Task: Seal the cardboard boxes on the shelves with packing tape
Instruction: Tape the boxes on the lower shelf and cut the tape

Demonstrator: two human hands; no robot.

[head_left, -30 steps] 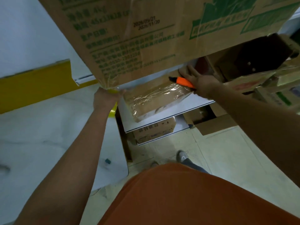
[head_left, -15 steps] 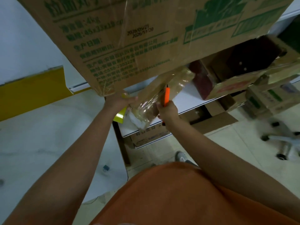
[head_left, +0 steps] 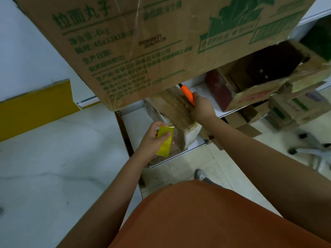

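— White shelf [head_left: 200, 90], and the small box [head_left: 176, 111] lay on it?

— Yes. Right hand [head_left: 201, 108] gripped an orange cutter [head_left: 187, 93] over it (likely to slice tape); left hand [head_left: 154, 138] pinched the yellow tape [head_left: 165, 141] alongside.

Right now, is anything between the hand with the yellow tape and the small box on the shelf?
Nothing visible: the left hand holds the tape right beside the small box, which the right hand touches.

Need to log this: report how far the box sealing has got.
Done: the big box overhead already carries clear tape. In hand: left hand holds the yellow tape, right hand the orange cutter, at the small box. Left: the open box.
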